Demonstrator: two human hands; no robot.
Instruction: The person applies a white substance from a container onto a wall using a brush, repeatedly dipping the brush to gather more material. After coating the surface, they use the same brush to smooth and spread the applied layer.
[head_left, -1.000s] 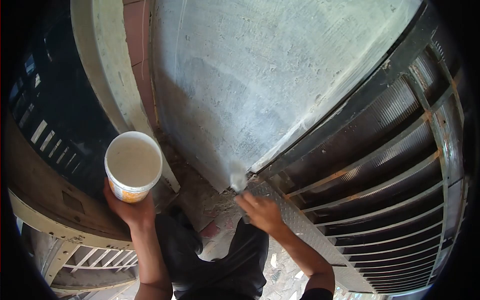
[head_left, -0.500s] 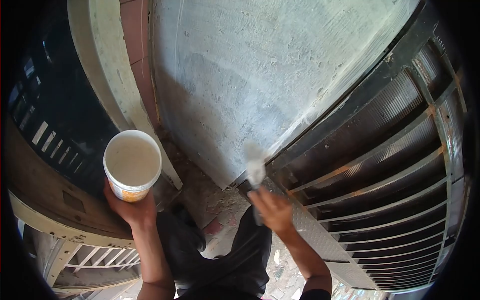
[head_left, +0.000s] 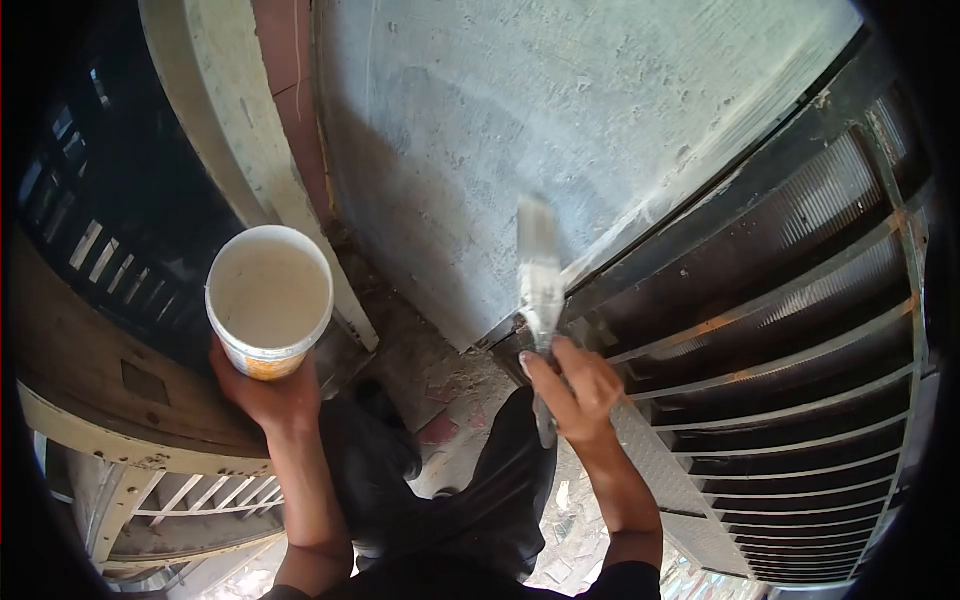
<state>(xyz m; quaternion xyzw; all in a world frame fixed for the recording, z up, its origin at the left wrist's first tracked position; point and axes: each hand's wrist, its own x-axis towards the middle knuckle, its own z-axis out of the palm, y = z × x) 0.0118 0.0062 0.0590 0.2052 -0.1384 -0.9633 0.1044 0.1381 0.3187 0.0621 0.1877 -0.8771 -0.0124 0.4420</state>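
A white bucket (head_left: pixel 270 295) with an orange label stands upright in my left hand (head_left: pixel 275 395), whose fingers wrap round its lower part. Whitish stuff shows inside it. My right hand (head_left: pixel 578 390) is closed on the handle of a paint brush (head_left: pixel 540 270). The brush points away from me, its bristles blurred and over the lower part of the grey-white wall (head_left: pixel 470 130). Whether the bristles touch the wall I cannot tell.
A metal grille gate (head_left: pixel 780 350) with rusty bars runs along the right. On the left stand a pale frame (head_left: pixel 205 110) and a dark panel (head_left: pixel 110 170). Rubble and broken tile cover the floor (head_left: pixel 440 425) round my legs.
My right hand and the brush have moved slightly right and upward in view, and the bristles now reach higher over the wall. The bucket sits a little higher in view.
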